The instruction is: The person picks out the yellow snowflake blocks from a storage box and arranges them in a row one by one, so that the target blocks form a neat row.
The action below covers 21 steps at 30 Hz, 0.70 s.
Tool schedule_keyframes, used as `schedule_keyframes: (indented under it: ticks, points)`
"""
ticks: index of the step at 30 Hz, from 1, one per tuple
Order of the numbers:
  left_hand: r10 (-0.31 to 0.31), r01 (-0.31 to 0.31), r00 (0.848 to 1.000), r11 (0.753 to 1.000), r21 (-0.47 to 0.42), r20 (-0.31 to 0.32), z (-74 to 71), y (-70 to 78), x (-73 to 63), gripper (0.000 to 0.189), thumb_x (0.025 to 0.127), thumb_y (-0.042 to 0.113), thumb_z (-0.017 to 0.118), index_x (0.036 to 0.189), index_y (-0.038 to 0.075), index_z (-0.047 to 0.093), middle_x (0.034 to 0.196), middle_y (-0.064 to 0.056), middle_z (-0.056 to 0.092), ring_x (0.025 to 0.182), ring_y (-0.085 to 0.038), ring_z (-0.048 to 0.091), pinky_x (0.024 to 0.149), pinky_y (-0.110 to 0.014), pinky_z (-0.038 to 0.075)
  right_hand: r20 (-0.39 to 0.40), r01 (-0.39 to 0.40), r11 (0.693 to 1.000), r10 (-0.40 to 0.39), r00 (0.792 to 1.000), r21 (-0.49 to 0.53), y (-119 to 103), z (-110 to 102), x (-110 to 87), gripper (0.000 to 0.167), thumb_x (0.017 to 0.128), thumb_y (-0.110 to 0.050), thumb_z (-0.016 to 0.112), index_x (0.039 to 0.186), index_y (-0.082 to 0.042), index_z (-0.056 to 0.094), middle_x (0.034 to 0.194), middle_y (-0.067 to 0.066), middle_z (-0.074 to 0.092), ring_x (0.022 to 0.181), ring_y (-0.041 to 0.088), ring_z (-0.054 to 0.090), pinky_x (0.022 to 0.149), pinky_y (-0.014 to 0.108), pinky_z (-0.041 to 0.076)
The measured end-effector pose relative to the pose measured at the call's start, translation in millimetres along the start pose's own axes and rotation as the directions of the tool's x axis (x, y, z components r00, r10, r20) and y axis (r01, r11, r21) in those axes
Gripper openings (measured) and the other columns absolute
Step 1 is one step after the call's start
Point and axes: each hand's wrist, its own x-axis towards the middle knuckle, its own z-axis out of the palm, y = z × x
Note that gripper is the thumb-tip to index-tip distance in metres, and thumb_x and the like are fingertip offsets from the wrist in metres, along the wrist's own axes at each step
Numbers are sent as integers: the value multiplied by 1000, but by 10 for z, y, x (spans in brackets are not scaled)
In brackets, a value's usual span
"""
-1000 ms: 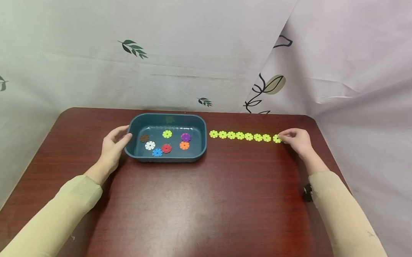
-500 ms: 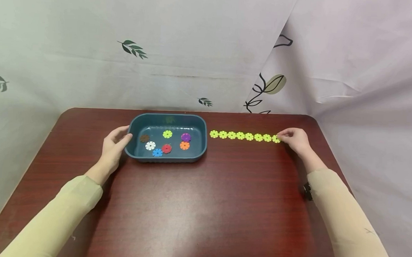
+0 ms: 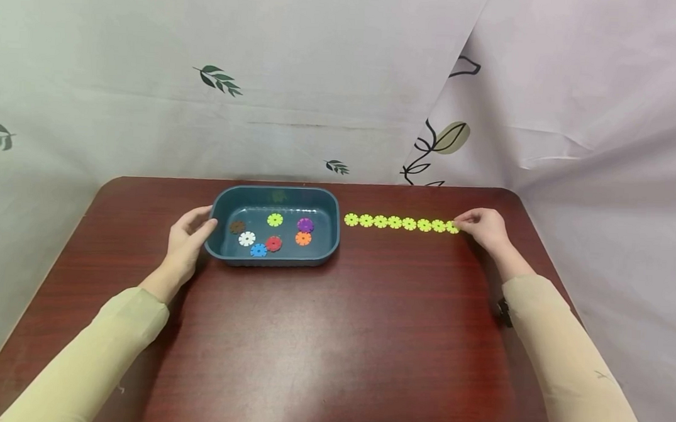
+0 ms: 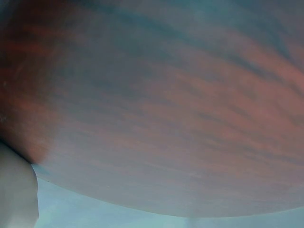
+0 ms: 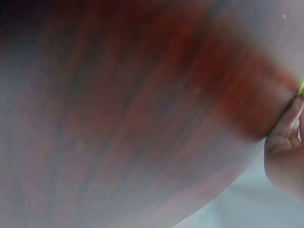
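My left hand (image 3: 182,245) grips the left end of a dark blue-green plastic tub (image 3: 270,262), thumb over its rim. To the right of the tub, several yellow-green snowflake discs (image 3: 395,222) lie in a straight row on the table. At the row's right end, my right hand (image 3: 487,231) pinches the last yellow-green snowflake disc (image 3: 451,226), its edge right at its neighbour and its right side hidden by the fingertips. The right wrist view catches part of the right hand (image 5: 285,149) at its right edge, with a sliver of yellow-green beyond the fingertips.
Loose snowflake discs lie in the tub: yellow-green (image 3: 274,219), purple (image 3: 305,225), orange (image 3: 303,238), red (image 3: 273,243), blue (image 3: 259,250), white (image 3: 247,238) and brown (image 3: 237,227). A leaf-patterned cloth (image 3: 298,96) hangs behind the reddish-brown table (image 3: 332,336).
The right hand has slid the last disc slightly left, closing the gap to the row, and then stayed there. The left hand and tub have not visibly moved.
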Motion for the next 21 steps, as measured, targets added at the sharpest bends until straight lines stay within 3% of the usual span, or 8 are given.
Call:
schedule_keyframes:
  ticks: [11, 21]
  points:
    - [2, -2, 1000, 1000, 1, 1, 4, 22, -11, 25, 103, 9, 67, 125, 19, 72, 110, 21, 67, 105, 3, 63, 86, -5, 52, -21, -9, 1000, 9, 1000, 7, 10, 9, 2, 28, 96, -21, 80, 106, 5, 80, 92, 17, 82, 66, -14, 52, 76, 19, 44]
    - [1, -2, 1000, 1000, -11, -3, 11, 23, -18, 26, 103, 8, 68, 126, 18, 72, 111, 20, 68, 102, 4, 64, 84, -6, 54, -3, -32, 997, 32, 999, 69, 1, -19, -46, 31, 99, -21, 76, 115, 6, 78, 102, 21, 81, 69, -14, 54, 67, 12, 44]
